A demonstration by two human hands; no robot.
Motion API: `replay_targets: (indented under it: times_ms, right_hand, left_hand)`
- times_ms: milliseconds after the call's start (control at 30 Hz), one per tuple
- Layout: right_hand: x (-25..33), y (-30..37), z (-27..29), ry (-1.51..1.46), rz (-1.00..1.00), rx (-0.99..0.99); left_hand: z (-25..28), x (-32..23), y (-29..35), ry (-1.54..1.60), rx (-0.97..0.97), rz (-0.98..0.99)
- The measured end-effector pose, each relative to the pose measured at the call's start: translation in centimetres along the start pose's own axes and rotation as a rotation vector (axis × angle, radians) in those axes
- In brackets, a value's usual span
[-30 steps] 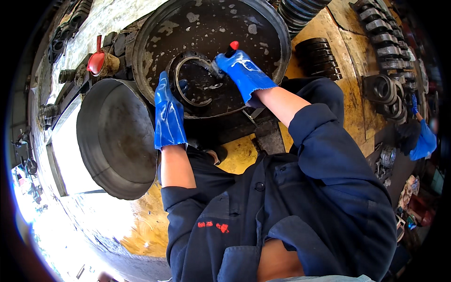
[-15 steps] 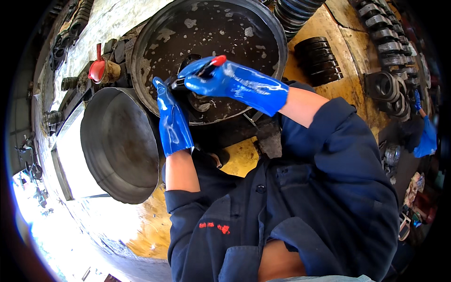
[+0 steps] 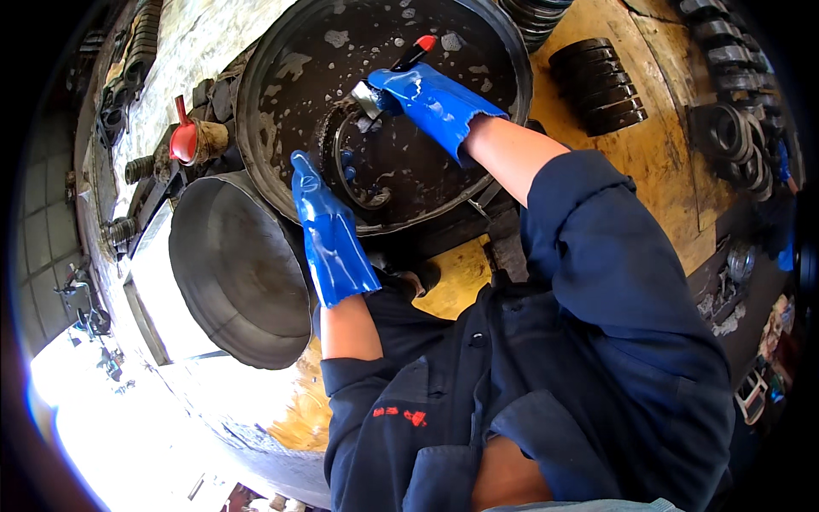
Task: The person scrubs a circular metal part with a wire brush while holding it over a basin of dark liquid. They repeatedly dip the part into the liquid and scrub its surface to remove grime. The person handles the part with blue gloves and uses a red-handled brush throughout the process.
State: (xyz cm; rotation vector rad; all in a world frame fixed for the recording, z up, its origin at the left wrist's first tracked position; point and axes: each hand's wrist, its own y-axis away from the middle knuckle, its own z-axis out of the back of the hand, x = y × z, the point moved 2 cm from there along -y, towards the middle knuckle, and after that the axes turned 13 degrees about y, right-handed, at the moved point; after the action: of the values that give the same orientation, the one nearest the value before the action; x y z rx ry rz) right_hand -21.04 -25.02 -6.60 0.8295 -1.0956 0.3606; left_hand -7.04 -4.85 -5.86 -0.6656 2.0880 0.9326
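Two basins: round black metal wash basin (image 3: pixel 281 51) with dark foamy liquid fills bench's far middle; empty grey metal pan (image 3: pixel 230 264) crowds its left rim.
Bench: yellow worn wooden workbench (image 3: pixel 665 162), bare strip right of basin.
Right edge: stacked dark metal rings (image 3: pixel 597 85).
Ring: curved metal ring part (image 3: pixel 345 175), half-submerged near basin's near rim.
Left hand (image 3: pixel 328 235): blue-gloved, fingers pressed together, tips dipped beside ring.
Right hand (image 3: pixel 435 98): blue-gloved, wrapped around red-handled brush (image 3: pixel 409 58).
Left rim: red funnel (image 3: pixel 182 141).

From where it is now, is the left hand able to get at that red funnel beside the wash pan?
Probably yes. The left hand rests on the wash pan's near rim, and the red funnel stands just outside that rim to its left, with nothing visible between them.
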Motion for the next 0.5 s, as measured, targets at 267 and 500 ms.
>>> replay_targets:
  times_ms: [267, 500]
  right_hand:
    - [-2.2, 1.9, -0.2, -0.471, -0.316, -0.11]
    - [-2.7, 0.5, 0.9, 0.366, 0.04, 0.065]
  left_hand:
    - [-4.7, -1.6, 2.0, -0.461, 0.055, -0.011]
    - [-10.0, -5.4, -7.7, -1.331, 0.969, 0.077]
